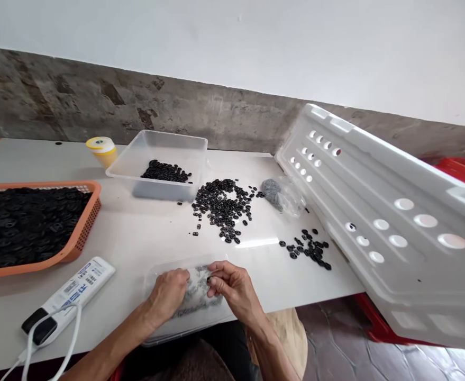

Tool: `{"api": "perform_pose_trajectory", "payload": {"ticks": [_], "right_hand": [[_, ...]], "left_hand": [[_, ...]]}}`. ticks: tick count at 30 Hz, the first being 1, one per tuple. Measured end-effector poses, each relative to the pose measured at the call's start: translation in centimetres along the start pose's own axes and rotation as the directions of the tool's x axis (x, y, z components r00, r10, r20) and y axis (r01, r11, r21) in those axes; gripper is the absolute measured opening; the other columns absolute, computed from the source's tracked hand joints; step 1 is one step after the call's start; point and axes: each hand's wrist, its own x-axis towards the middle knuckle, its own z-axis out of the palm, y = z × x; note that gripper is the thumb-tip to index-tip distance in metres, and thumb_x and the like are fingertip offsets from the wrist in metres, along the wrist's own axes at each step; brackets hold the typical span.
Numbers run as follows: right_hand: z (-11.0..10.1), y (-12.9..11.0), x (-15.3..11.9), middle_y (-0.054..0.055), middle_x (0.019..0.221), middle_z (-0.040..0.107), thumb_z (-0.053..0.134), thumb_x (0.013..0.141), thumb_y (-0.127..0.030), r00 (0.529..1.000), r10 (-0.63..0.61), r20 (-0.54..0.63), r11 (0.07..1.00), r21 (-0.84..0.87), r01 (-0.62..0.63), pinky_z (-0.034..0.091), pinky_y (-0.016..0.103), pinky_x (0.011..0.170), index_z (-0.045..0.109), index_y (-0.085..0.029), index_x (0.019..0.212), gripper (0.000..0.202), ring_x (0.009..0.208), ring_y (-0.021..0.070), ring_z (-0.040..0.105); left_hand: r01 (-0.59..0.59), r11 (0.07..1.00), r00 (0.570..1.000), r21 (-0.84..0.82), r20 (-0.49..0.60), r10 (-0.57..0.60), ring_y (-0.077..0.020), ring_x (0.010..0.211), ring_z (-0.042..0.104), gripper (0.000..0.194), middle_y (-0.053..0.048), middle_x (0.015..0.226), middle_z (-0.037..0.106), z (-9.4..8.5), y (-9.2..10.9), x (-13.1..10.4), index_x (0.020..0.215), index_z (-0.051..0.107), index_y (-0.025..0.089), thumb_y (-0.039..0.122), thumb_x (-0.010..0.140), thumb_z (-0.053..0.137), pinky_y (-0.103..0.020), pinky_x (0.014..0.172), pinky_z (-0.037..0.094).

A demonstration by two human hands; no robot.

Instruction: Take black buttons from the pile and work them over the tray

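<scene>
Right hand (pixel 232 288): at the near table edge, thumb and forefinger pinched on a small black ring (pixel 209 277) held over a shallow clear tray.

Left hand (pixel 169 293): just beside the right, fingers curled down into the same tray, resting on a heap of small grey-silver parts (pixel 195 296); whether it grips any of them cannot be told.

Clear tray (pixel 164 333): low-walled, transparent, overhanging the near edge of the white table (pixel 137 238); both hands meet over its middle.

Loose black rings, main pile (pixel 222 206): scattered on the table straight ahead of the hands, well apart from them, the scatter running front to back. Right hand is slightly nearer.

Loose black rings, smaller cluster (pixel 307 248): ahead and to the right, near the right hand's side only.

Clear plastic bag (pixel 282 194): beyond the main pile, holding grey parts.

Clear plastic tub (pixel 161 159): far side, some black rings inside.

Orange basket (pixel 77 233): far left, filled with black rings.

Yellow tape roll (pixel 102 148): beside the tub.

White device with cable (pixel 69 296): left of the left hand, lying slantwise.

White perforated crate (pixel 394 227): tilted, at the right table edge.
</scene>
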Motion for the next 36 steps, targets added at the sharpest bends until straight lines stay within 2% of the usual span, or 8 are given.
{"api": "perform_pose_trajectory", "payload": {"ticks": [3,7,11,15,24,28,33,36], "right_hand": [[0.4,0.6,-1.0,0.000,0.058,0.064,0.063,0.079,-0.027,0.999,0.020,-0.034,0.993,0.115,-0.016,0.044,0.021,0.055,0.064,-0.014,0.081,0.014,0.053,0.0112,0.057],[1.2,1.1,-1.7,-0.002,0.063,0.059,0.073,0.073,-0.023,0.989,0.015,-0.148,0.977,0.213,0.017,0.039,0.017,0.054,0.069,-0.015,0.072,0.010,0.056,0.0075,0.051],[2.3,1.6,-1.8,-0.004,0.056,0.057,0.074,0.071,-0.029,0.986,0.061,-0.155,0.941,0.337,-0.005,0.040,0.018,0.050,0.065,-0.015,0.070,0.017,0.048,0.0067,0.050],[3.1,2.0,-1.9,-0.002,0.054,0.061,0.075,0.070,-0.033,0.987,0.103,-0.123,0.903,0.427,-0.041,0.041,0.019,0.049,0.060,-0.014,0.071,0.025,0.048,0.0100,0.057],[4.0,2.2,-2.0,-0.004,0.058,0.061,0.073,0.072,-0.037,0.976,0.094,-0.194,0.905,0.426,-0.002,0.039,0.019,0.048,0.064,-0.018,0.089,0.027,0.044,0.0078,0.054],[4.3,1.6,-2.3,-0.003,0.052,0.058,0.069,0.077,-0.031,0.978,0.068,-0.195,0.940,0.342,0.003,0.041,0.021,0.053,0.070,-0.016,0.081,0.016,0.047,0.0092,0.053],[4.7,1.1,-2.3,-0.002,0.061,0.056,0.064,0.081,-0.028,0.987,-0.064,-0.150,0.996,0.046,0.072,0.039,0.021,0.055,0.070,-0.017,0.078,0.013,0.055,0.0102,0.049],[4.6,0.7,-2.2,-0.002,0.060,0.054,0.059,0.085,-0.026,0.976,-0.116,-0.186,0.987,-0.128,0.093,0.038,0.022,0.058,0.067,-0.016,0.071,0.019,0.057,0.0105,0.048]], "left_hand": [[0.051,0.942,0.998,-0.332,0.041,-0.040,-0.0202,0.061,0.063,0.021,-0.003,0.060,0.065,-0.8,-0.2,-0.4,0.077,0.070,0.016,0.019,0.082,0.049,-0.027,0.058,0.045],[0.131,0.716,0.991,-0.686,0.074,-0.111,-0.0158,0.055,0.060,0.022,-0.003,0.064,0.066,-1.0,0.1,-1.4,0.082,0.068,0.014,0.032,0.079,0.056,-0.024,0.051,0.042],[0.168,0.479,0.982,-0.862,0.105,-0.155,-0.0121,0.047,0.057,0.018,-0.001,0.062,0.066,-1.0,0.9,-2.6,0.082,0.067,0.016,0.032,0.074,0.065,-0.022,0.046,0.038],[0.135,0.347,0.983,-0.928,0.081,-0.167,-0.0134,0.055,0.060,0.015,-0.003,0.069,0.069,-1.0,1.6,-3.0,0.073,0.070,0.016,0.030,0.071,0.072,-0.024,0.053,0.043],[-0.025,0.319,0.973,-0.948,-0.097,-0.211,-0.0117,0.059,0.057,0.010,-0.001,0.072,0.069,-0.4,1.7,-3.9,0.075,0.075,0.018,0.027,0.073,0.073,-0.023,0.059,0.044],[-0.090,0.355,0.964,-0.931,-0.171,-0.204,-0.0121,0.062,0.058,0.006,0.000,0.080,0.069,-0.1,1.4,-4.0,0.075,0.076,0.020,0.025,0.074,0.071,-0.023,0.062,0.047],[-0.145,0.436,0.952,-0.888,-0.245,-0.183,-0.0159,0.080,0.059,0.006,0.000,0.082,0.068,0.1,1.2,-3.9,0.072,0.076,0.023,0.019,0.073,0.071,-0.021,0.070,0.047],[-0.157,0.483,0.955,-0.861,-0.257,-0.148,-0.0152,0.076,0.059,0.007,0.000,0.079,0.067,-0.2,1.1,-4.0,0.073,0.076,0.022,0.017,0.072,0.072,-0.020,0.071,0.047]]}}
